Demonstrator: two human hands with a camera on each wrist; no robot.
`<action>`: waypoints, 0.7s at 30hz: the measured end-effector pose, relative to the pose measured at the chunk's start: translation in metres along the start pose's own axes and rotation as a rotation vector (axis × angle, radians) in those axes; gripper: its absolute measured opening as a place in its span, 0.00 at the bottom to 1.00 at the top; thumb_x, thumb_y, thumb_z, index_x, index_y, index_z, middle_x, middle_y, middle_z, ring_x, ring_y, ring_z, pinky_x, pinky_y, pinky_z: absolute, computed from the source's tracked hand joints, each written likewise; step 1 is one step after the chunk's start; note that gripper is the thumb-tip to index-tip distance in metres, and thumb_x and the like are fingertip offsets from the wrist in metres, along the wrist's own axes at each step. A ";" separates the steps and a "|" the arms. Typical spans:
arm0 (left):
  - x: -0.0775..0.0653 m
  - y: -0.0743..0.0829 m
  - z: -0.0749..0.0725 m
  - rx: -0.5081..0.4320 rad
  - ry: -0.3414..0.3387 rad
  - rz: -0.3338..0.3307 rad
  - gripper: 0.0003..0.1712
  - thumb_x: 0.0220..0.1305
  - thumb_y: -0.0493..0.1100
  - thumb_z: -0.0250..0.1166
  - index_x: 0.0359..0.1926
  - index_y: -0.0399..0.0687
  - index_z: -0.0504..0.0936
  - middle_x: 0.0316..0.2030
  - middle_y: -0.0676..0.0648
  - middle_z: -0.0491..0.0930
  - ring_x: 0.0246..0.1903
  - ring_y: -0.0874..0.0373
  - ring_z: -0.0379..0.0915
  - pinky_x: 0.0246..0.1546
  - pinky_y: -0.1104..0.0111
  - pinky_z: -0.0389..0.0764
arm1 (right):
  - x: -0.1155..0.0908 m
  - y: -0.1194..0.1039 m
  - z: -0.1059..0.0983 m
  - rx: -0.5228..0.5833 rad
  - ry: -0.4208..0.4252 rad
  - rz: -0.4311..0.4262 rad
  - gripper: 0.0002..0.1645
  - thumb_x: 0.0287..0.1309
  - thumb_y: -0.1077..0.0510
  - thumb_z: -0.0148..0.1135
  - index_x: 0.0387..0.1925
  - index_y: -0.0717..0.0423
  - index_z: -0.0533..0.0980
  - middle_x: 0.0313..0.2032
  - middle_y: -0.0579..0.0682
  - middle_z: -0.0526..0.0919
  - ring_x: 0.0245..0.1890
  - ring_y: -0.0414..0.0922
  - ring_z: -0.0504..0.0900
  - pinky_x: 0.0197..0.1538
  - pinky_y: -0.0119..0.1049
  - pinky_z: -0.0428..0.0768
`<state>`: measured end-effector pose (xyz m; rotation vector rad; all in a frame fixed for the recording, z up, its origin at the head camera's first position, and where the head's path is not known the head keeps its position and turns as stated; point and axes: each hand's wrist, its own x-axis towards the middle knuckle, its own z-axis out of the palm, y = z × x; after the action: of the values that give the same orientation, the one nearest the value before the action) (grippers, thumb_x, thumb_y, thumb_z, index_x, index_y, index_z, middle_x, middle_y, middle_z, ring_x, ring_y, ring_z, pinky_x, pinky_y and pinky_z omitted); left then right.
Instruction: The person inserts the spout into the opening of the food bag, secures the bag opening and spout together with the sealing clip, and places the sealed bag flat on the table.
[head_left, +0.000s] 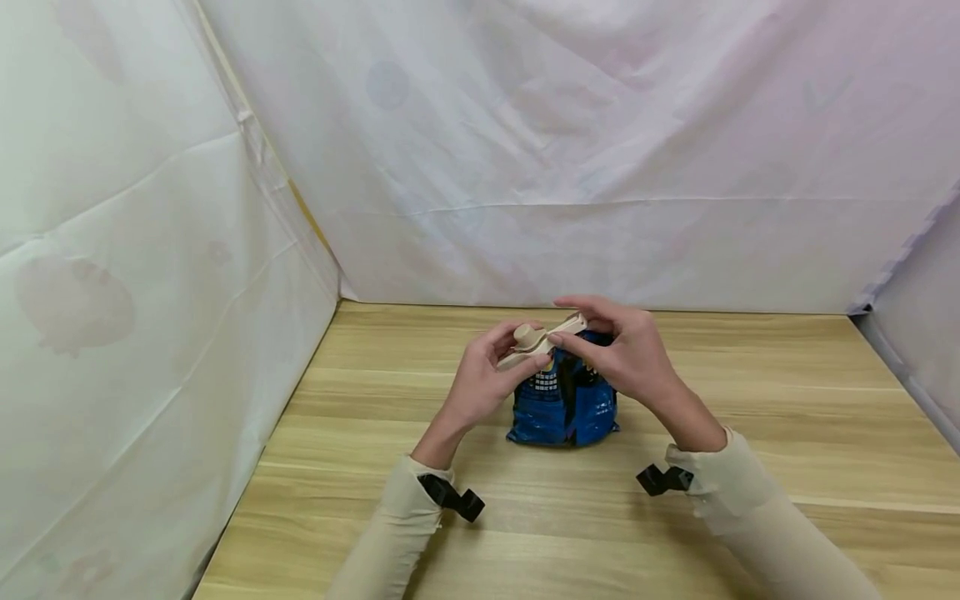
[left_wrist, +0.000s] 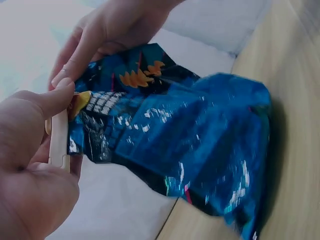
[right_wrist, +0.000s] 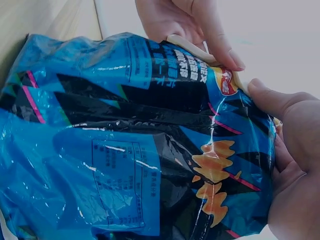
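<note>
A blue and black snack bag point(head_left: 542, 421) stands on the wooden table, its printed side with orange chip pictures facing the right wrist camera point(right_wrist: 212, 162). Across its top edge lies a cream bag clip point(left_wrist: 59, 137) with a round cap-like knob point(head_left: 526, 337). My left hand point(head_left: 486, 377) pinches the clip's left part between thumb and fingers. At the other end my right hand point(head_left: 633, 354) holds the clip and the bag's top, its thumb point(right_wrist: 267, 95) pressed along the near side. The fingers behind the bag are partly hidden.
The light wooden table point(head_left: 360, 483) runs up to white cloth walls at the back point(head_left: 600, 208) and on the left point(head_left: 150, 292). Another pale wall point(head_left: 930, 333) stands at the right edge. A black camera mount sits on each wrist.
</note>
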<state>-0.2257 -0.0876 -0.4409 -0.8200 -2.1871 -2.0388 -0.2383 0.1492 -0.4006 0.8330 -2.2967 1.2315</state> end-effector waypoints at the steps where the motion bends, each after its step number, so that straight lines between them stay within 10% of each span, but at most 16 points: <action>1: 0.000 -0.001 0.000 -0.006 0.005 -0.004 0.24 0.74 0.39 0.72 0.68 0.50 0.82 0.62 0.45 0.86 0.62 0.54 0.84 0.70 0.55 0.81 | 0.000 -0.001 0.000 0.002 0.000 0.013 0.28 0.61 0.61 0.81 0.62 0.43 0.86 0.35 0.44 0.91 0.31 0.39 0.91 0.29 0.23 0.76; 9: -0.001 0.002 -0.002 -0.020 0.022 -0.026 0.23 0.72 0.40 0.74 0.65 0.44 0.84 0.59 0.48 0.88 0.60 0.55 0.86 0.70 0.57 0.82 | -0.003 -0.001 0.003 0.029 0.011 0.054 0.22 0.61 0.62 0.80 0.56 0.46 0.87 0.46 0.48 0.94 0.47 0.48 0.94 0.55 0.17 0.81; 21: -0.002 0.002 0.001 -0.018 0.052 -0.052 0.24 0.73 0.40 0.74 0.66 0.42 0.82 0.58 0.45 0.87 0.58 0.53 0.85 0.70 0.51 0.80 | -0.009 0.003 -0.009 0.141 -0.118 0.214 0.14 0.78 0.56 0.65 0.60 0.54 0.83 0.50 0.53 0.91 0.47 0.27 0.88 0.39 0.30 0.86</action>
<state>-0.2229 -0.0876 -0.4398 -0.7107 -2.1886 -2.0818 -0.2333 0.1605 -0.4031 0.7391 -2.4679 1.4882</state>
